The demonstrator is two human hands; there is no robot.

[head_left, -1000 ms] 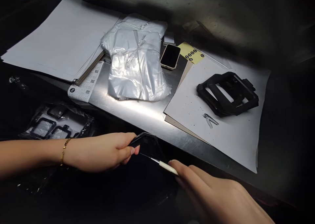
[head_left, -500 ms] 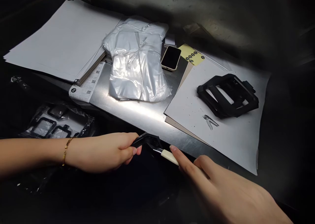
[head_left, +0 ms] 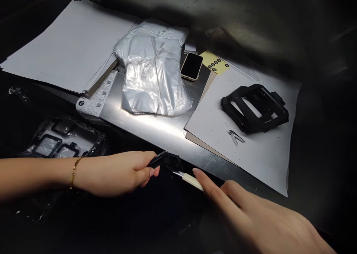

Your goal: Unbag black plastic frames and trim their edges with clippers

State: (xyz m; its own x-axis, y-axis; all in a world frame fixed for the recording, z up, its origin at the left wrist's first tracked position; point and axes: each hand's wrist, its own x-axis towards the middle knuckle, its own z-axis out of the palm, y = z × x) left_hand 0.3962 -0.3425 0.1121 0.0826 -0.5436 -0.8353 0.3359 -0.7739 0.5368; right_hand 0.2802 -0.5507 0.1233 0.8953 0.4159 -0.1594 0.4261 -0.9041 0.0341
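My left hand [head_left: 122, 172], below the table's near edge, is closed on one end of a black frame-like part [head_left: 167, 159]. A knife with a cream handle [head_left: 192, 181] is gripped in my right hand [head_left: 240, 205], its index finger stretched along the handle. The metal blade is up against the inner side of the black part; its tip is hidden there. Farther right, several black frames [head_left: 255, 107] lie piled on a white sheet [head_left: 267, 161]. Close to them is a small pair of metal nippers [head_left: 236, 137], with dark scraps scattered about.
A tied bundle of clear plastic bags [head_left: 156, 79] lies mid-table, beside a phone [head_left: 191, 66] and a yellow sticker sheet [head_left: 214, 62]. Large white sheets [head_left: 64, 45] are stacked at left, above a printed label sheet [head_left: 96, 97]. Low at left, a plastic bag [head_left: 92, 140] holds black frames [head_left: 47, 145].
The view has shifted slightly, so the table's things sit a little farther left. Both hands keep their holds, and the blade stays at the black part with hardly any movement.
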